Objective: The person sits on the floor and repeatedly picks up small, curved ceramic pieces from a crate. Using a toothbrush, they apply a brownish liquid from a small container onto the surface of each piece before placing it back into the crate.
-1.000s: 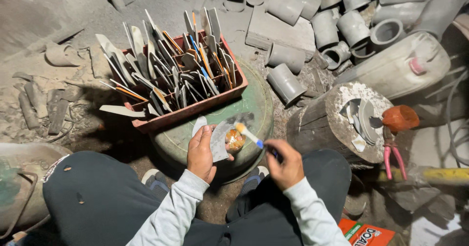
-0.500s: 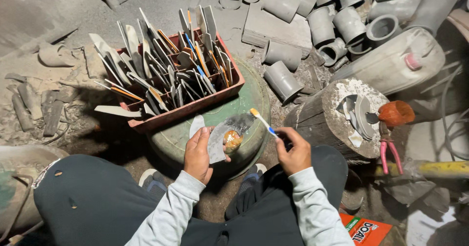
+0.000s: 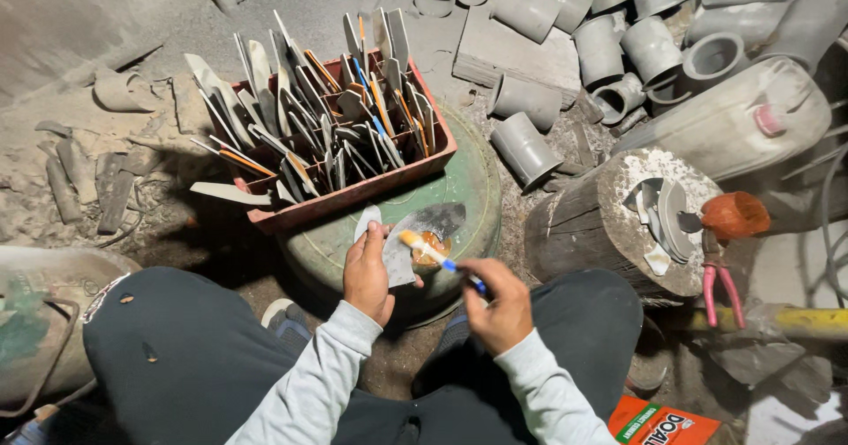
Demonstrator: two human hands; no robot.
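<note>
My left hand (image 3: 367, 273) holds a grey curved blade-shaped piece (image 3: 422, 233) smeared with an orange-yellow patch. My right hand (image 3: 500, 304) grips a small brush (image 3: 439, 257) with a blue handle; its pale bristles rest on the orange patch. Both hands hover over a round green drum lid (image 3: 473, 184) in front of my knees. A red crate (image 3: 353, 193) crammed with several grey blade-shaped pieces stands upright on the far side of that lid.
A wooden stump (image 3: 579, 229) to the right carries metal scraps and an orange cap (image 3: 733, 215). Pink-handled pliers (image 3: 717, 286) lie beside it. Grey pipe sections (image 3: 609, 30) and a pale jerrycan (image 3: 733, 123) crowd the back right. An orange packet (image 3: 662, 426) sits at the bottom.
The brush lifted off the piece half a second ago and has come back down onto the orange patch. My left hand keeps the piece almost still.
</note>
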